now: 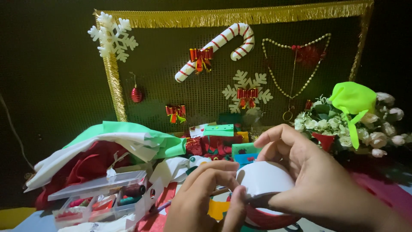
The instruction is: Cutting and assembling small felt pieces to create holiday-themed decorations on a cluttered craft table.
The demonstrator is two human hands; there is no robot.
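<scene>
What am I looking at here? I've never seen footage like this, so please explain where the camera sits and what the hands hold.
The one picture comes from a camera worn on a person's head, looking down at their own bare hands. The left hand and right hand together grip a white rounded piece with a red band below it. Around them lie felt sheets, a clear compartment box and white artificial flowers. Behind stands a decorated board bearing a candy cane.

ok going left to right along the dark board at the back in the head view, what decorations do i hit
white snowflake → red bauble → small red bow → candy cane → bead string → white flowers beside the board. In front, left hand and right hand hold a white round piece.
</scene>
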